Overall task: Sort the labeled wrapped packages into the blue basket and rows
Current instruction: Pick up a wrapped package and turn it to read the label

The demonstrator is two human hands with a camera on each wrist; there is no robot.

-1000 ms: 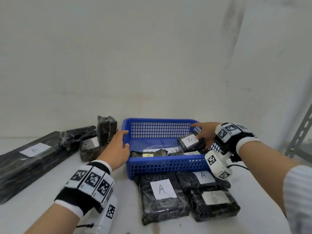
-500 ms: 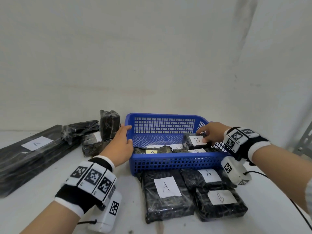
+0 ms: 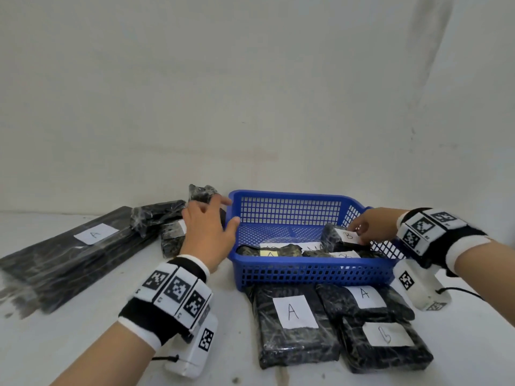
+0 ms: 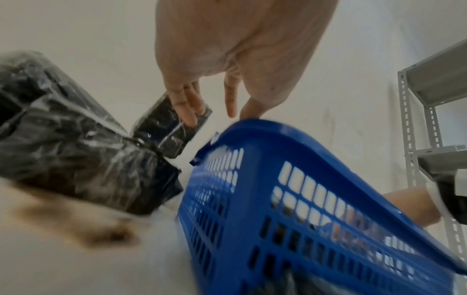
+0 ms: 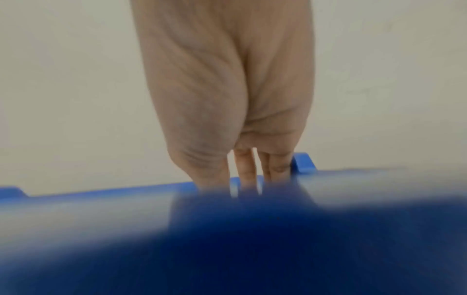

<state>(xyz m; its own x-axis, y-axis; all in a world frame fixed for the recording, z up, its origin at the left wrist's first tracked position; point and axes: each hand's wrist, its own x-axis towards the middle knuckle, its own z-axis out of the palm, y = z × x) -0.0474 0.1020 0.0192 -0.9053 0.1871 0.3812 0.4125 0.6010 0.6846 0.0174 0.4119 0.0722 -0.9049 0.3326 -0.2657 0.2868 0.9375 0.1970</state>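
Change: right hand point(image 3: 372, 227) has lowered the B package point(image 3: 341, 238) into the blue basket's point(image 3: 306, 270) right end.
Right hand: fingers pinch that package.
Left hand point(image 3: 207, 232): fingers relaxed, thumb on basket's left rim.
Basket: at counter's point(image 3: 83, 344) back edge.

Plain white wall point(image 3: 250, 93), grey slotted metal shelving point(image 4: 429, 127) at right

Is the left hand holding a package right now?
No. The left hand rests open on the blue basket at its left rim, fingers straight, with no package in it.
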